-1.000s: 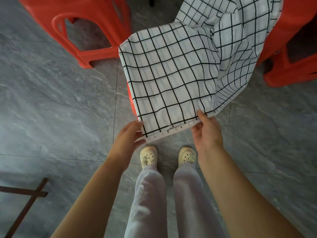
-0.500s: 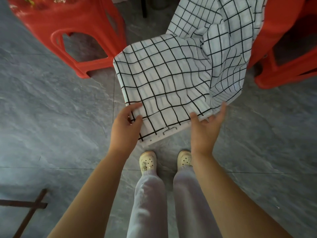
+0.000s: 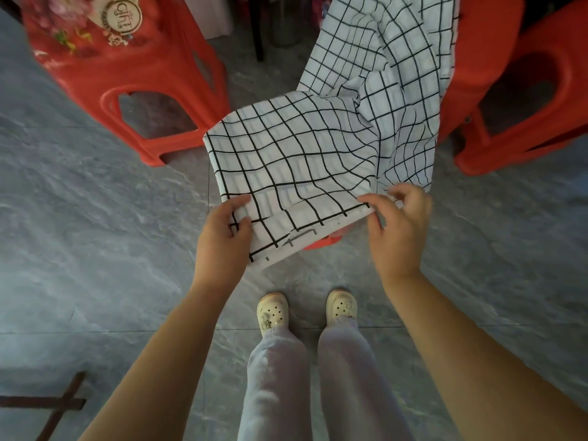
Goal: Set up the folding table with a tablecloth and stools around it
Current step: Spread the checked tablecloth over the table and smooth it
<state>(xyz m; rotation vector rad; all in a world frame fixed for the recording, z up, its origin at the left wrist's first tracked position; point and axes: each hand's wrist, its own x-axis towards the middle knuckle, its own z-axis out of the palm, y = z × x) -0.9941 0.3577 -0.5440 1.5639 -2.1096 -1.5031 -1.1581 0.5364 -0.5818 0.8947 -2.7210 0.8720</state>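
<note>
Plainly, the risks run outward from the feet:
Feet: pale perforated clogs (image 3: 273, 313) stand close under the hanging hem; should the cloth drop lower, a step forward could tread on it.
Floor: grey marble-look tiles (image 3: 95, 233), probably smooth, so a trodden hem may slide.
Left hand: the left hand (image 3: 222, 237) pinches the near left corner of the cloth, thumb on top and fingers beneath; the hold looks narrow and could give if the cloth is shaken out.
Right hand: the right hand (image 3: 397, 227) has its fingertips curled at the right end of the hem, apparently nipping only the edge layer; whether it has one layer or several I cannot tell, and a wrong layer would open the cloth crooked.
Tablecloth: the white black-grid tablecloth (image 3: 302, 160) is partly folded, held above the floor in front of the person, its far part running up and draped on the red plastic stool at right (image 3: 496, 58); pulling back could drag on that stool or tip it.
Hidden stool: a bit of red plastic (image 3: 324, 241) shows under the hem, likely another stool; the cloth could catch on it.
Left stool: the red stool at left (image 3: 152, 87) carries a gift-tagged bouquet (image 3: 121, 14), near enough for a flung cloth to sweep it.
Folding table: not clearly in view; the dark crossed bars (image 3: 54, 405) at bottom left cannot be identified.
</note>
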